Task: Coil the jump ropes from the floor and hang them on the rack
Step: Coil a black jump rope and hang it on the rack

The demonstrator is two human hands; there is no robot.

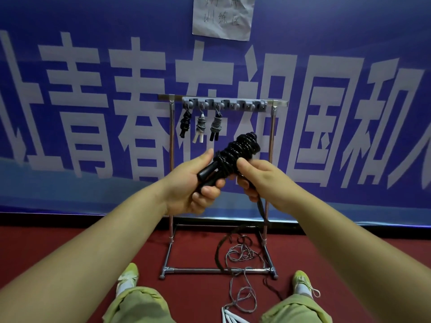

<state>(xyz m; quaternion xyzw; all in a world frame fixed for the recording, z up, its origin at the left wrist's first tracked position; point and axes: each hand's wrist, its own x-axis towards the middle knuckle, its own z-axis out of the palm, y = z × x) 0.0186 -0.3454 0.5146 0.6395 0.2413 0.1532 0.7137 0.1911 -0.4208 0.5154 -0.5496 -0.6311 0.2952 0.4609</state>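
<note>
The black jump rope (pixel 235 155) is mostly wound into a tight bundle around its handles and is held up in front of the rack (pixel 221 103); its loose tail drops from the right hand (pixel 258 180) to the red floor (pixel 70 252). To finish well, I judge each remaining turn should be laid snug against the last, the end then tucked in. The left hand (pixel 193 183) wraps the handles below the bundle, while the right hand pinches the cord just beside the coil.
</note>
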